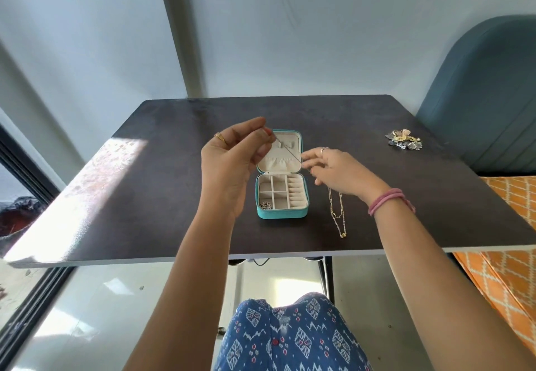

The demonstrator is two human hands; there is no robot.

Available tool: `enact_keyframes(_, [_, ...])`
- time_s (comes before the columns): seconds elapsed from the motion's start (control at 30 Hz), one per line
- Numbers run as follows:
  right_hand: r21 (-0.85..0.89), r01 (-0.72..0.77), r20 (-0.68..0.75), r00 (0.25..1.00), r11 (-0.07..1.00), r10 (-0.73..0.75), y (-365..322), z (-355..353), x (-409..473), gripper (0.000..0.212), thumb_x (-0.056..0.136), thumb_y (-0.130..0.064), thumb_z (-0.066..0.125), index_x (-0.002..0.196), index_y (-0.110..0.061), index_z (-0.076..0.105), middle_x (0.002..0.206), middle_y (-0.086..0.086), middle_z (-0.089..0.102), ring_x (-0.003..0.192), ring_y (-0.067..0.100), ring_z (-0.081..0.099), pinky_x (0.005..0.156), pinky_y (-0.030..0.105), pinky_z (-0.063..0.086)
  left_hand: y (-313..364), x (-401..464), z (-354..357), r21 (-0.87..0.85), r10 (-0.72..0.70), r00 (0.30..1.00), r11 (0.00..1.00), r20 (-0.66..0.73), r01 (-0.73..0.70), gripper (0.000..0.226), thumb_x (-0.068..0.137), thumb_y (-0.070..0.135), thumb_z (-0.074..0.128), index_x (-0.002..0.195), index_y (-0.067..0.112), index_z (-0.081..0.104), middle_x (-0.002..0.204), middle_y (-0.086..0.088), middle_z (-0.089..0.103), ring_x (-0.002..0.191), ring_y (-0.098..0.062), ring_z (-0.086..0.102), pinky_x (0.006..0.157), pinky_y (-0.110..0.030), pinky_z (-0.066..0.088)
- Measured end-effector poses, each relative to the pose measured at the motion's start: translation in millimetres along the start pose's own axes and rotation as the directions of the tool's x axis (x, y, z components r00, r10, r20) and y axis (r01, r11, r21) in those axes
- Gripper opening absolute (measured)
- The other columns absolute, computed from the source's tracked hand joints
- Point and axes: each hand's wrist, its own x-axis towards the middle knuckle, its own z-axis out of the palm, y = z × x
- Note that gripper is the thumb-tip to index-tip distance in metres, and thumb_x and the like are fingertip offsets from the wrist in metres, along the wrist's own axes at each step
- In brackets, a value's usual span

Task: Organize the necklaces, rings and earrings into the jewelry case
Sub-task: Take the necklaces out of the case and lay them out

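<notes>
Across the centre of the frame a dark table (377, 127) is seen, with a blue padded chair back (478, 95) at upper right. Near the table's middle a teal jewelry case (282, 211) lies open, its lid (280, 150) folded back toward the far edge; a small silver item (265, 205) is noted in the lower-left compartment, and the remaining compartments appear unfilled.

A thin silver chain (287, 150) is held taut above the lid: one end is pinched by the left hand (232, 161) between thumb and fingertips, the other by the right hand (336, 172), whose remaining fingers are loosely spread. A gold layered necklace (338, 214) is laid on the table just right of the case, partly under the right wrist. A heap of mixed jewelry (404, 140) is left well apart at centre right.

Risks are judged as follows: the fine chain could be dropped or knotted if either pinch slackens; the gold necklace could be dragged off the near edge by the right forearm; the lid hooks could be missed, leaving the chain loose.
</notes>
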Motion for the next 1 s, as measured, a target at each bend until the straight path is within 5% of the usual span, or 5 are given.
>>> enact_keyframes(0.2, [-0.036,0.021,-0.320,0.947,0.999,-0.032,16.7,-24.0,4.8,0.054,0.083,-0.011,0.065,0.133,-0.022,0.051,0.130,-0.011,0.060,0.076,0.008,0.064,0.070,0.006,0.041,-24.5,-7.4,-29.1,0.128,-0.107,0.991,0.985,-0.085,0.118,0.013,0.085,-0.003,0.065,0.089,0.008,0.071,0.078,-0.004,0.074,0.079,-0.015,0.070,0.072,-0.019,0.058])
enact_keyframes(0.37, [-0.196,0.021,-0.496,0.860,0.980,-0.118,14.7,-36.0,8.2,0.054,0.083,-0.017,0.066,0.134,-0.024,0.050,0.127,-0.011,0.063,0.106,0.027,0.062,0.098,0.048,0.044,-50.6,-19.3,-34.6,0.131,-0.300,0.948,0.941,-0.109,0.313,0.011,0.085,-0.001,0.065,0.090,0.007,0.071,0.084,-0.009,0.075,0.077,-0.013,0.072,0.066,-0.019,0.058])
enact_keyframes(0.57, [-0.374,-0.017,-0.512,0.837,0.927,-0.191,16.6,-45.1,4.1,0.051,0.086,-0.010,0.061,0.134,-0.023,0.050,0.124,-0.007,0.064,0.117,0.028,0.051,0.095,0.043,0.041,-74.5,-34.1,-18.9,0.080,-0.420,0.906,0.903,-0.051,0.422,0.012,0.082,-0.002,0.069,0.092,0.003,0.071,0.093,-0.013,0.075,0.089,-0.020,0.072,0.074,-0.024,0.059])
enact_keyframes(0.7, [-0.298,0.065,-0.502,0.838,0.952,-0.214,20.5,-49.9,7.6,0.052,0.084,0.007,0.049,0.130,-0.018,0.055,0.122,0.000,0.065,0.101,0.020,0.064,0.088,0.025,0.045,-85.0,-42.4,-10.5,0.082,-0.433,0.901,0.898,-0.019,0.433,0.010,0.080,0.000,0.072,0.090,0.004,0.072,0.090,-0.015,0.075,0.084,-0.020,0.073,0.072,-0.022,0.059])
enact_keyframes(1.0, [-0.228,0.191,-0.549,0.785,0.955,-0.288,28.4,-65.3,6.1,0.042,0.085,0.013,0.043,0.109,-0.012,0.067,0.099,0.006,0.072,0.093,0.015,0.068,0.091,0.021,0.048,-91.9,-41.9,-8.3,0.081,-0.404,0.914,0.910,-0.040,0.406,0.012,0.081,0.005,0.073,0.092,0.008,0.074,0.093,-0.011,0.075,0.090,-0.022,0.073,0.070,-0.021,0.058])
